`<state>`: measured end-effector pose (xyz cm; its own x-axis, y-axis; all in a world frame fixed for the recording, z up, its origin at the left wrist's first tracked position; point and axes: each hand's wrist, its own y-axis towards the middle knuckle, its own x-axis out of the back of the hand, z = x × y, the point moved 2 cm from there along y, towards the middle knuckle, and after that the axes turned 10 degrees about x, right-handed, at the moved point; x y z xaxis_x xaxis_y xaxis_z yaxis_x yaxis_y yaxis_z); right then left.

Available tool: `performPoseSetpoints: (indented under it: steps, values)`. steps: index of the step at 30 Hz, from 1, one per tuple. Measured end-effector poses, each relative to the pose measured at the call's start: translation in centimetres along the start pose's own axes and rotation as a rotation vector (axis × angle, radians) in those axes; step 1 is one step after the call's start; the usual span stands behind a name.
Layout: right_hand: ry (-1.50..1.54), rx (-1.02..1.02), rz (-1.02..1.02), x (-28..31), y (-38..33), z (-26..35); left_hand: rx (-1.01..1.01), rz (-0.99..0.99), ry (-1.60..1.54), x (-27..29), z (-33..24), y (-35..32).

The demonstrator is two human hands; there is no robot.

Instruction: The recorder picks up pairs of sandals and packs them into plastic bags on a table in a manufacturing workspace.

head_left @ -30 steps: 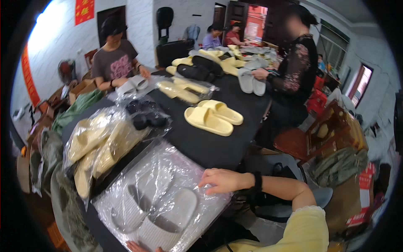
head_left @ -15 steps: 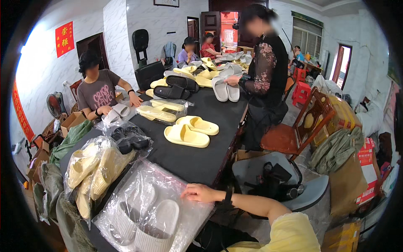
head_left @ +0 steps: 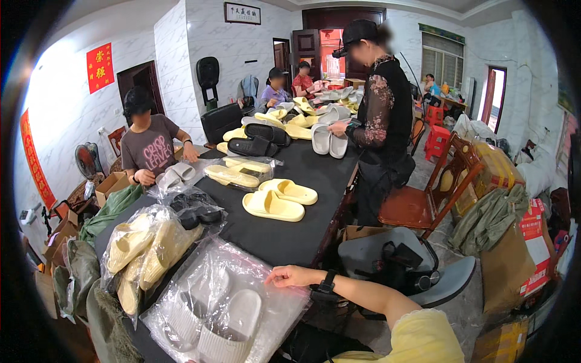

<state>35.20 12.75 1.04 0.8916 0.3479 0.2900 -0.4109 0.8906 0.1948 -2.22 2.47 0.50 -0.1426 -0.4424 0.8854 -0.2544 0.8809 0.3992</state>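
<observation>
While the right hand [head_left: 295, 276] lies flat, fingers loose and gripping nothing, on the near right edge of the clear bag [head_left: 242, 302] holding pale grey slippers [head_left: 212, 317], the bagging looks near its end; the bag's mouth seems next to want closing; the left hand is out of view; half a second ago the hand sat lower on the bag, and the view has since swung left.

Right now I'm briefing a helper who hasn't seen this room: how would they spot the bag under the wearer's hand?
Start at the long black table and go to its near end. The clear plastic bag there holds pale grey slides, and the right hand rests on its edge. The bags beside it hold yellow slides instead.
</observation>
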Motion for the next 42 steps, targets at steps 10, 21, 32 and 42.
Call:
performPoseSetpoints:
  steps: [10,21,32,42]
  values:
    - [0.101,-0.043,-0.051,0.3,-0.1,-1.2,0.045,0.040,-0.053,0.5,-0.5,0.4]
    - [0.118,-0.087,-0.044,0.2,-0.3,-0.9,0.065,0.070,-0.082,0.4,-0.3,0.1]
    - [0.148,-0.088,-0.038,0.5,-0.3,-1.4,0.075,0.101,-0.123,0.4,-0.5,0.2]
    - [-0.131,0.134,0.181,0.3,0.1,7.1,0.076,0.140,-0.076,0.8,-0.7,0.6]
